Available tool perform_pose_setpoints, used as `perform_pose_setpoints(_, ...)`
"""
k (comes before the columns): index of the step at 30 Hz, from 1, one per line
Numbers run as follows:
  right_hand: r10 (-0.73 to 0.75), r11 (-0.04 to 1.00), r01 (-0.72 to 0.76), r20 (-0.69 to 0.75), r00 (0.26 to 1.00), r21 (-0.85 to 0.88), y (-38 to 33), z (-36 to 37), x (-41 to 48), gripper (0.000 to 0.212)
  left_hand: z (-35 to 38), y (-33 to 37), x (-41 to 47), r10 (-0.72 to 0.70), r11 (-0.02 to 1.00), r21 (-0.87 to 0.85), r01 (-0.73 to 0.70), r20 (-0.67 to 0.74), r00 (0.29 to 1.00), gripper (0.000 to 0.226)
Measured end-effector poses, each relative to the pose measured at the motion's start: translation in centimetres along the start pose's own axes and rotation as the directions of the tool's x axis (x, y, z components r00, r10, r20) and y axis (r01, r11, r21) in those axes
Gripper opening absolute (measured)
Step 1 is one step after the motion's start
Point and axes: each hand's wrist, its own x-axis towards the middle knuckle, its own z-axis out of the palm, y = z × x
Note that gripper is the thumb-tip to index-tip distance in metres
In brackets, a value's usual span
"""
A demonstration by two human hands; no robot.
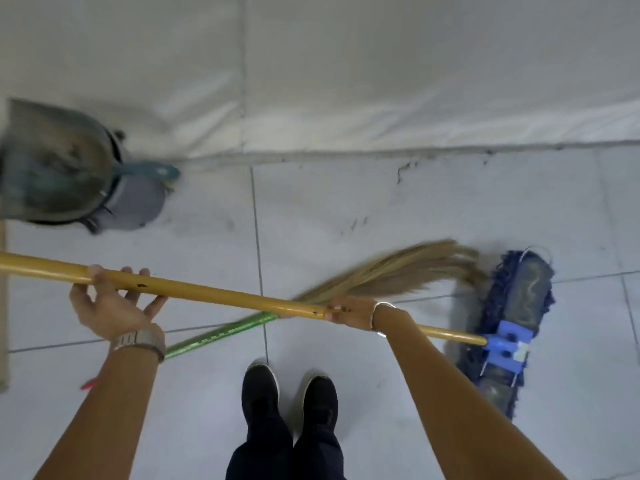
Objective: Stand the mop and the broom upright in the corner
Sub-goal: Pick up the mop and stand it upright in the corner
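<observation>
- Two dark shoes (289, 396) stand on the pale tiled floor (381, 209), just below the mop handle (214, 292), which runs nearly level across the view.
- Left hand (110, 299) cups that handle from underneath, fingers loosely hooked over it, palm partly open; a wristwatch (140, 341) sits on the wrist.
- Right hand (349, 311) is closed round the same handle further toward the mop head (509, 327), a bangle (379, 317) at the wrist.
- Mop head, blue and fringed, rests on the floor at the handle's right end.
- Broom (381, 275) lies flat under the handle, green stick crossing beneath it, bristles reaching the mop head.
- Beyond the handle, bare tiles run up to the wall's (381, 81) foot.
- Dustpan (52, 164) sits atop a grey bin (138, 206) against the wall, left of the handle.
</observation>
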Motion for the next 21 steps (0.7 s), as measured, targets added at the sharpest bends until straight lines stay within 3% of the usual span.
perform_pose_setpoints(5,-0.102,0.994,0.108,-0.133,0.986,0.032,-10.8,-5.3,-10.5,0.025,0.4,18.1,-4.7,0.217,0.973,-0.119,-0.198,0.174,0.960,0.040)
perform_pose_setpoints(7,-0.157,0.984,0.171,-0.209,0.965,0.048,-14.2,-6.9,-13.9,0.029,1.0,24.5,-6.8,0.303,0.949,-0.168,-0.268,0.242,0.922,0.030)
perform_pose_setpoints(11,-0.289,0.949,0.314,-0.355,0.889,0.015,-21.7,-9.0,-23.4,0.030,-1.0,38.8,-14.2,0.510,0.853,-0.304,-0.425,0.308,0.803,0.010)
perform_pose_setpoints(15,-0.395,0.880,0.470,-0.446,0.803,0.066,-26.8,-9.0,-30.1,0.006,-3.7,48.4,-21.7,0.662,0.746,-0.379,-0.548,0.333,0.671,0.018)
perform_pose_setpoints(21,-0.534,0.770,0.635,-0.476,0.699,0.068,-34.4,-6.3,-39.1,0.009,-10.8,58.5,-29.9,0.781,0.625,-0.439,-0.646,0.350,0.518,0.019)
